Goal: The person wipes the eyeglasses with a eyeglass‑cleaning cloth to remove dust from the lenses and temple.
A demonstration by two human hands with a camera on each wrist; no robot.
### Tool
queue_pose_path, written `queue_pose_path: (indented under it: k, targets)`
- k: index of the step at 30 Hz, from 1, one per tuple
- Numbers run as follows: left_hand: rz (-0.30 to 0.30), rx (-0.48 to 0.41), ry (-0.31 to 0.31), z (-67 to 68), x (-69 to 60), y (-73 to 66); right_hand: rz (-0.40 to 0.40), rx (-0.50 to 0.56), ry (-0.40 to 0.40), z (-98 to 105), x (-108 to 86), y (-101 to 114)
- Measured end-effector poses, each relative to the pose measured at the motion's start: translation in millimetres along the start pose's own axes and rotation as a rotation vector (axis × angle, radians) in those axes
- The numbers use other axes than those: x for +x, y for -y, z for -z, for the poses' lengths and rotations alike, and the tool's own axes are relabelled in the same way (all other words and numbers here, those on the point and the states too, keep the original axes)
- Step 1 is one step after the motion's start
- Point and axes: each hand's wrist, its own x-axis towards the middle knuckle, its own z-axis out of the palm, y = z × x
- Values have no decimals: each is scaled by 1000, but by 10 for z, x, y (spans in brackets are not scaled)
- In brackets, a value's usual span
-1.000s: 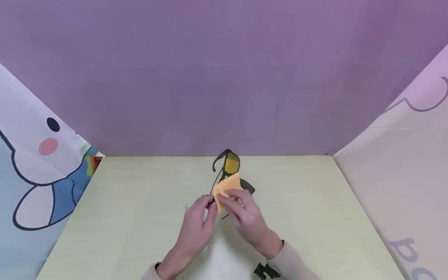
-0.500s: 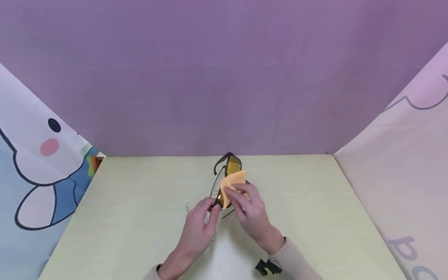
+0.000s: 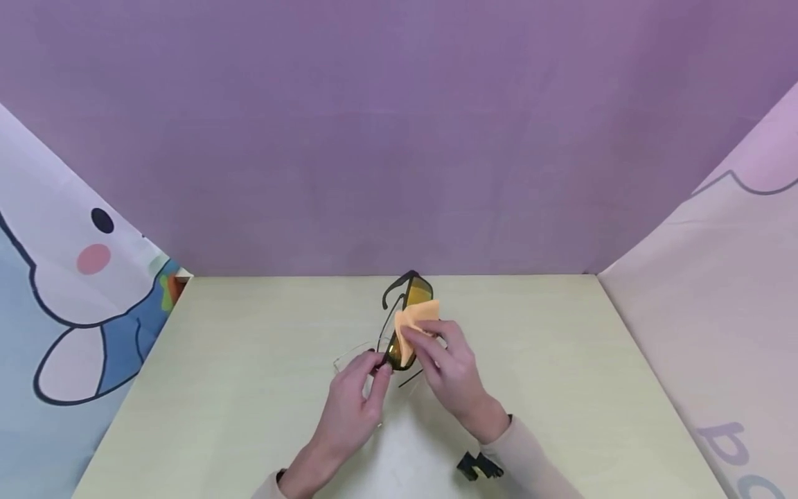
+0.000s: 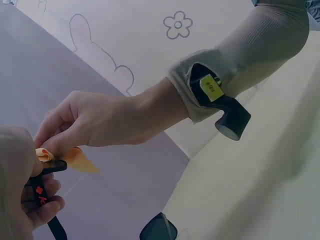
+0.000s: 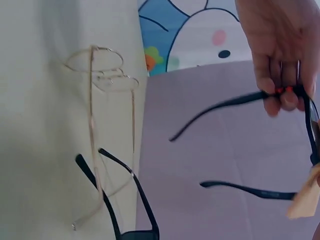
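Observation:
Between thumb and fingers, my left hand (image 3: pixel 352 409) grips a pair of glasses (image 3: pixel 419 292) with a black frame and yellow lenses, by the end nearest it. The glasses are raised off the table; in the right wrist view their temples (image 5: pixel 240 100) stick out unfolded. My right hand (image 3: pixel 451 374) pinches an orange cleaning cloth (image 3: pixel 427 312), folded over the lens closest to my left hand. Part of that lens shows below the cloth. The right fingertips are partly hidden behind the cloth in the right wrist view.
Thin gold wire-framed glasses (image 5: pixel 91 115) lie on the pale table (image 3: pixel 218 388) beneath the hands. Beside them lie dark glasses (image 5: pixel 142 235) with black temples, one dark lens (image 4: pixel 159 229) showing. A black wrist camera (image 3: pixel 479 466) sits at the right sleeve. Purple cloth (image 3: pixel 399 138) hangs behind.
The cloth has shifted a little right and up along the glasses, uncovering part of the near yellow lens. Both hands have moved slightly right, each keeping its hold.

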Motion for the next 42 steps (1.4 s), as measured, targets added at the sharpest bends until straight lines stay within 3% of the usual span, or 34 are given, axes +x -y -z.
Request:
queue_pose_path:
  k: [7, 9, 12, 16, 25, 28, 34, 42]
  targets:
    - [-15, 15, -29, -13, -14, 26, 174, 20, 34, -44, -86, 115]
    - [-26, 15, -29, -17, -13, 32, 154, 23, 28, -36, -87, 101]
    - [-29, 4, -19, -22, -16, 32, 62, 23, -4, -9, -74, 45]
    - [-8, -9, -7, -31, -25, 34, -23, 16, -12, 20, -69, -16]
    - [8, -4, -4, -50, -44, 59, -70, 26, 26, 32, -119, -19]
    - [-14, 3, -20, -47, -36, 63, -46, 22, 28, 21, -114, -5]
    - [-26, 23, -44, -24, -24, 70, 98, 26, 31, -64, -128, 93]
    - [-39, 18, -50, 2, -32, 81, 76, 54, 31, -60, -100, 99]
